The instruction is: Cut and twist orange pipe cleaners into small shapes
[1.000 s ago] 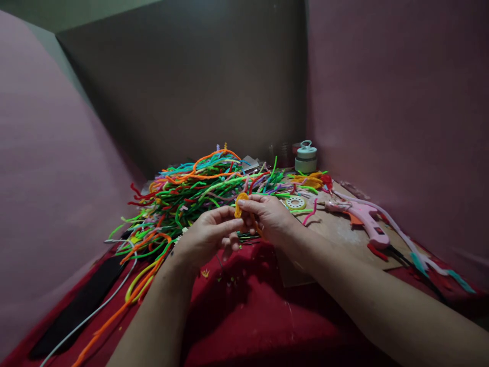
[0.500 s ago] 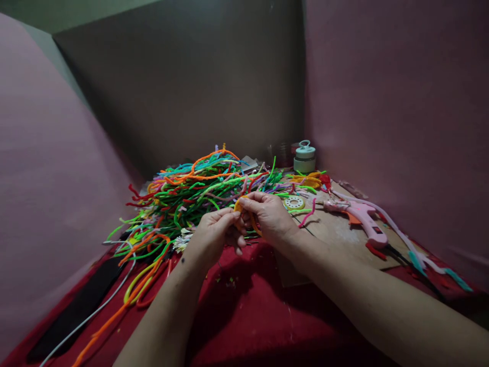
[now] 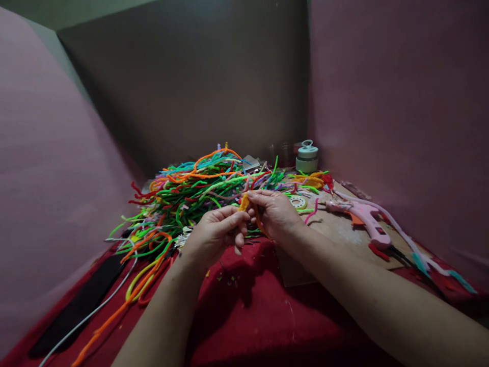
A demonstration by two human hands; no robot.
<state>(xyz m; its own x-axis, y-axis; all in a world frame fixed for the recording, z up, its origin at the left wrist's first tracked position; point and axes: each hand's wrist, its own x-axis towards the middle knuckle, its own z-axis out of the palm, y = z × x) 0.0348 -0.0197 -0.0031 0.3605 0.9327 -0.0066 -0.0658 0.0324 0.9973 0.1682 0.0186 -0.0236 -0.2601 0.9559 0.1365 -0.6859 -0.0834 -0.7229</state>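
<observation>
A bent yellow-orange pipe cleaner [image 3: 244, 202] is pinched between my two hands, above the near edge of a big heap of coloured pipe cleaners [image 3: 198, 193]. My left hand [image 3: 219, 229] grips its lower end between thumb and forefinger, the other fingers curled. My right hand [image 3: 277, 211] pinches its upper end, and an orange-brown length hangs down beside the palm. Fingers partly hide the piece, so its full shape cannot be made out.
On the right, a pink glue gun [image 3: 362, 216] rests on a brown board [image 3: 336, 239]. A round white-and-yellow disc [image 3: 298, 203] and a pale green lidded container [image 3: 306, 157] stand farther back. A black flat object [image 3: 80, 306] and white cable [image 3: 103, 304] lie left on the red cloth [image 3: 244, 326].
The yellow-orange piece has turned in my fingers and shows more of its length between them. My right hand has shifted slightly right. The whole view has moved a little.
</observation>
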